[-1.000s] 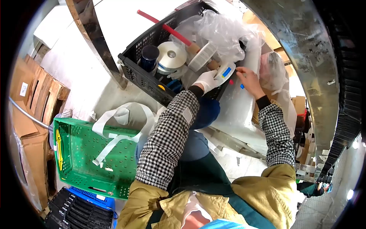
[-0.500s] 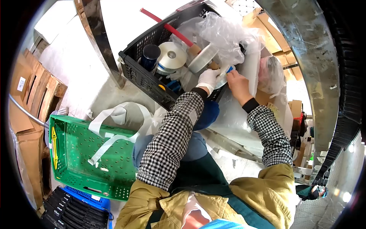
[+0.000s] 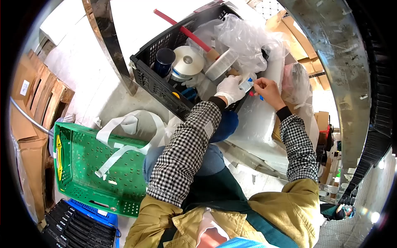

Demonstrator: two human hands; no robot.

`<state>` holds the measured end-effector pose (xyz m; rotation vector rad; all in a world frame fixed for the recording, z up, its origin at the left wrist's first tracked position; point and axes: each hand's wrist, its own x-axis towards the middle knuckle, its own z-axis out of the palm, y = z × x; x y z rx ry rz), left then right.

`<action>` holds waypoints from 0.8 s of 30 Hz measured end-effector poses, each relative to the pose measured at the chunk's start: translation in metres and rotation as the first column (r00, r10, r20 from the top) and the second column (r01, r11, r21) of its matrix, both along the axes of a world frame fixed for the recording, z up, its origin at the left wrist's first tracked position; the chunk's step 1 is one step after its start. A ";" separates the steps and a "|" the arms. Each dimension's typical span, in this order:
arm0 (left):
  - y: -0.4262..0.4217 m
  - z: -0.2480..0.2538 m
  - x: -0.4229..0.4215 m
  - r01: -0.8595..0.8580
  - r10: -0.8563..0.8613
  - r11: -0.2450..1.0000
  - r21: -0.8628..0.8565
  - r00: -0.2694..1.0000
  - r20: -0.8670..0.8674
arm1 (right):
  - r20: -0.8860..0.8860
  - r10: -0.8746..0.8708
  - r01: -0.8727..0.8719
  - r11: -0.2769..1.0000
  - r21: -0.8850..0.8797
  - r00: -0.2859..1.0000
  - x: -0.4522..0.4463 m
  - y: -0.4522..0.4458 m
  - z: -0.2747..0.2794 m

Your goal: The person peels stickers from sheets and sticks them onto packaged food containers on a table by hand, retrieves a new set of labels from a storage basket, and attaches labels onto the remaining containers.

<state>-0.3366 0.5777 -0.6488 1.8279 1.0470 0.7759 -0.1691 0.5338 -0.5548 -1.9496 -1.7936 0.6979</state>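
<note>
My left hand, in a white glove, is closed around a small translucent, pale-blue piece at the near right corner of a black crate. The exact kind of the piece cannot be made out. To its right, my bare right hand has its fingertips pinched together near the edge of that piece; whatever lies between them is too small to name. Close to both hands are a clear tape roll, a large white roll and crumpled clear plastic in the crate.
A red rod and a dark blue cylinder stick up from the crate. At the lower left lies a green crate with a white strap over its edge. Metal posts stand nearby, and a wooden pallet is at the left.
My right hand has moved a little right and down, away from my left hand. The left hand has turned slightly, and the pale-blue piece shows more clearly between them.
</note>
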 end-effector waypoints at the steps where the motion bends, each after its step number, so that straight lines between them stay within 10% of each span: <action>1: -0.002 0.002 0.000 -0.014 0.014 1.000 0.009 1.000 0.028 | -0.016 -0.005 0.005 1.000 -0.013 1.000 -0.002 -0.003 0.001; 24: 0.014 -0.020 0.004 -0.045 0.042 0.999 -0.026 0.993 -0.109 | -0.209 -0.086 0.078 0.996 -0.046 0.974 -0.001 -0.033 0.027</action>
